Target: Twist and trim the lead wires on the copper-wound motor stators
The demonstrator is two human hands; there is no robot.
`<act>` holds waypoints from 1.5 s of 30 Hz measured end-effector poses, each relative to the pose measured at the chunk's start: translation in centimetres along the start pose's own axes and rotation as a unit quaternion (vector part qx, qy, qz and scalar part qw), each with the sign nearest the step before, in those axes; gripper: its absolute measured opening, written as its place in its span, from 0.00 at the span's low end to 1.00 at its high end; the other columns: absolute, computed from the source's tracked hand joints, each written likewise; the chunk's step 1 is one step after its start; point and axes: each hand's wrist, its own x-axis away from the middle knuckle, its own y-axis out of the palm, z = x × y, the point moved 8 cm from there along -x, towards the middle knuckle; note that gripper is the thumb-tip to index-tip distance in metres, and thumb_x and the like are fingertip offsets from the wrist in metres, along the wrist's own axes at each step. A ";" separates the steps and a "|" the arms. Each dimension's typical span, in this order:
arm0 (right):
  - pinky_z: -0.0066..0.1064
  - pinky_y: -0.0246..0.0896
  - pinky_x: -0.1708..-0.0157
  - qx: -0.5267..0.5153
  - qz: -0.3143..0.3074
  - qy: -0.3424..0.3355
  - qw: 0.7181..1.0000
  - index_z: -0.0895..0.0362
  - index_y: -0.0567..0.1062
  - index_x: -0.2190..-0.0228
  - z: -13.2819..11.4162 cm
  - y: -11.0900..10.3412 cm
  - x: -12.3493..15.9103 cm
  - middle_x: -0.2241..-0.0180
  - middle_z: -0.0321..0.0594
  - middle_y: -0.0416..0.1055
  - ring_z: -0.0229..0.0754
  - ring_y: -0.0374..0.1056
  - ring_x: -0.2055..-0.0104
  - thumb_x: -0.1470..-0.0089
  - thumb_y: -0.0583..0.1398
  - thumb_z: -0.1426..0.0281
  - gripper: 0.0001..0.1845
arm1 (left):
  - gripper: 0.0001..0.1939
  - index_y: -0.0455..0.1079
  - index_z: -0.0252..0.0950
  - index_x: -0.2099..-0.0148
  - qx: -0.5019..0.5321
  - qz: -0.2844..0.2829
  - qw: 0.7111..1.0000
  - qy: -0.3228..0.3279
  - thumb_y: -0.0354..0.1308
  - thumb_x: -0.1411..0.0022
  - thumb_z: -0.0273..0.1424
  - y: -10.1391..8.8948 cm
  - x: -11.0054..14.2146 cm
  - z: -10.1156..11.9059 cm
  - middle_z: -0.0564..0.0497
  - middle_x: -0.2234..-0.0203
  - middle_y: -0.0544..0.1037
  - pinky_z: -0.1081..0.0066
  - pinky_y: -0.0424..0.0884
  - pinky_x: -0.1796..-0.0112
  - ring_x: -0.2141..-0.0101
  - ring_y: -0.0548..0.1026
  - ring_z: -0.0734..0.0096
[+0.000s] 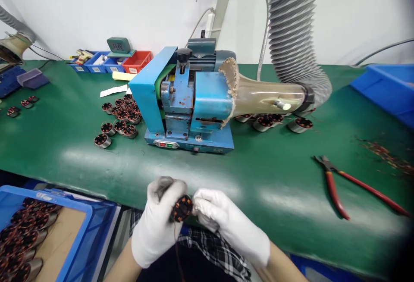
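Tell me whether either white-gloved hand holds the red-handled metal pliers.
No, the red-handled metal pliers lie open on the glossy green tabletop.

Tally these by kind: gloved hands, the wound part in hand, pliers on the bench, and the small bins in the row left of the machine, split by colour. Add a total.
Gloved hands: 2 (left hand, right hand)
Held copper-wound part: 1
Red-handled pliers: 1
Small blue bins: 3
Small red bin: 1
Total: 8

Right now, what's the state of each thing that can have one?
Left hand: gloved, closed around a wound core
Right hand: gloved, at the core's edge, grip unclear
Pliers: handles spread
Clock: digits showing
Machine: running or stopped, cannot tell
Hose: bent
Blue tray: partly filled
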 end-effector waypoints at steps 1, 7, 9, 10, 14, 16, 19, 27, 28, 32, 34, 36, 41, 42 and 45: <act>0.26 0.46 0.85 -0.048 -0.043 0.020 0.998 0.52 0.55 0.78 0.9 0.7 -0.3 0.86 0.23 0.42 0.32 0.41 0.87 0.43 0.45 0.57 0.17 | 0.24 0.60 0.42 0.50 -0.019 -0.001 0.999 0.043 0.52 0.48 0.18 0.3 0.1 0.3 0.45 0.58 0.64 0.63 0.67 0.55 0.54 0.66 0.62; 0.25 0.45 0.84 0.033 -0.052 0.044 0.997 0.53 0.58 0.78 3.0 -0.1 -2.2 0.87 0.24 0.45 0.32 0.42 0.87 0.43 0.47 0.59 0.16 | 0.19 0.64 0.39 0.56 -0.038 -0.098 0.994 -0.017 0.61 0.52 0.27 3.8 0.1 -3.2 0.47 0.61 0.73 0.53 0.63 0.52 0.51 0.65 0.52; 0.27 0.44 0.80 0.096 -0.029 0.035 0.994 0.55 0.61 0.81 2.2 -1.3 -2.4 0.85 0.27 0.49 0.33 0.44 0.83 0.47 0.54 0.65 0.14 | 0.23 0.65 0.39 0.57 -0.030 -0.131 0.990 -0.053 0.65 0.57 0.29 4.6 0.1 -4.3 0.47 0.59 0.73 0.52 0.61 0.50 0.50 0.65 0.52; 0.28 0.43 0.78 0.133 -0.022 0.030 0.990 0.55 0.62 0.82 1.7 -1.9 -2.5 0.85 0.28 0.50 0.33 0.44 0.82 0.50 0.56 0.69 0.13 | 0.24 0.65 0.39 0.57 -0.022 -0.141 0.988 -0.057 0.66 0.58 0.28 4.8 0.0 -4.5 0.47 0.58 0.73 0.53 0.60 0.49 0.50 0.66 0.53; 0.29 0.41 0.77 0.405 -0.090 0.033 0.909 0.56 0.70 0.80 -0.2 -3.8 -1.8 0.85 0.33 0.61 0.36 0.53 0.82 0.49 0.55 0.75 0.10 | 0.25 0.66 0.41 0.56 0.012 -0.158 0.986 -0.058 0.67 0.59 0.27 4.8 -0.3 -4.6 0.48 0.56 0.73 0.54 0.57 0.46 0.50 0.67 0.56; 0.29 0.46 0.76 0.484 -0.155 0.024 0.861 0.54 0.73 0.75 -1.0 -4.0 -1.2 0.80 0.35 0.69 0.39 0.62 0.79 0.44 0.53 0.70 0.12 | 0.26 0.65 0.41 0.55 0.018 -0.170 0.983 -0.059 0.66 0.59 0.26 4.7 -0.4 -4.5 0.48 0.55 0.73 0.55 0.56 0.46 0.49 0.66 0.57; 0.29 0.55 0.69 0.463 -0.147 -0.009 0.874 0.53 0.73 0.62 -2.9 -3.3 -1.3 0.68 0.39 0.74 0.45 0.69 0.67 0.52 0.60 0.55 0.19 | 0.30 0.63 0.40 0.51 0.012 -0.173 0.983 -0.057 0.66 0.58 0.25 4.6 -0.3 -4.6 0.46 0.52 0.71 0.54 0.57 0.46 0.48 0.65 0.55; 0.29 0.54 0.70 0.481 0.053 0.054 0.873 0.56 0.74 0.72 -0.8 -2.4 -4.4 0.72 0.41 0.74 0.41 0.69 0.70 0.41 0.48 0.69 0.16 | 0.25 0.65 0.39 0.56 0.016 -0.124 0.990 -0.058 0.67 0.59 0.28 4.5 -0.4 -5.0 0.47 0.58 0.74 0.52 0.58 0.47 0.51 0.68 0.56; 0.29 0.54 0.72 0.479 0.060 0.078 0.872 0.56 0.74 0.74 0.1 -3.3 -4.6 0.74 0.40 0.74 0.41 0.69 0.71 0.41 0.48 0.68 0.17 | 0.25 0.65 0.39 0.56 0.024 -0.136 0.989 -0.058 0.67 0.59 0.28 4.6 -0.4 -5.0 0.47 0.58 0.74 0.53 0.57 0.47 0.51 0.68 0.56; 0.30 0.54 0.76 0.479 0.055 0.111 0.869 0.55 0.74 0.76 1.6 -6.0 -4.1 0.77 0.39 0.74 0.42 0.68 0.75 0.44 0.53 0.64 0.14 | 0.26 0.66 0.40 0.56 0.035 -0.175 0.982 -0.056 0.68 0.60 0.27 4.7 -0.7 -4.9 0.47 0.56 0.74 0.52 0.56 0.46 0.50 0.67 0.55; 0.31 0.59 0.69 0.464 0.076 0.036 0.882 0.55 0.73 0.65 0.0 -6.0 -3.5 0.67 0.41 0.75 0.44 0.70 0.67 0.46 0.55 0.66 0.09 | 0.27 0.67 0.40 0.55 0.028 -0.185 0.981 -0.061 0.68 0.60 0.28 4.6 -0.8 -5.0 0.47 0.54 0.73 0.53 0.56 0.46 0.49 0.66 0.55; 0.33 0.60 0.60 0.426 0.086 -0.080 0.897 0.55 0.70 0.58 -2.1 -4.9 -2.5 0.58 0.42 0.73 0.43 0.69 0.59 0.45 0.54 0.69 0.12 | 0.29 0.66 0.40 0.54 0.025 -0.188 0.980 -0.064 0.69 0.61 0.29 4.6 -0.9 -5.0 0.47 0.53 0.72 0.54 0.56 0.45 0.49 0.66 0.55; 0.34 0.60 0.66 0.455 -0.005 -0.087 0.886 0.55 0.71 0.62 -1.1 -1.1 -1.4 0.70 0.42 0.73 0.43 0.69 0.69 0.42 0.50 0.72 0.11 | 0.27 0.67 0.41 0.57 0.023 -0.193 0.979 -0.059 0.70 0.62 0.32 4.7 -1.1 -4.9 0.50 0.59 0.76 0.56 0.55 0.44 0.50 0.68 0.58; 0.34 0.60 0.68 0.462 -0.011 -0.060 0.885 0.56 0.71 0.62 -0.3 -1.0 -1.4 0.72 0.41 0.73 0.43 0.68 0.71 0.42 0.50 0.71 0.11 | 0.26 0.67 0.41 0.57 0.021 -0.193 0.979 -0.059 0.69 0.61 0.32 4.7 -1.1 -4.9 0.50 0.59 0.76 0.57 0.55 0.44 0.50 0.68 0.59; 0.31 0.59 0.72 0.381 -0.041 0.003 0.924 0.55 0.71 0.68 1.8 -1.0 -1.3 0.77 0.36 0.71 0.40 0.66 0.75 0.41 0.49 0.69 0.11 | 0.23 0.67 0.40 0.57 0.011 -0.197 0.979 -0.054 0.68 0.58 0.32 4.7 -0.9 -4.8 0.49 0.59 0.76 0.59 0.55 0.44 0.49 0.67 0.60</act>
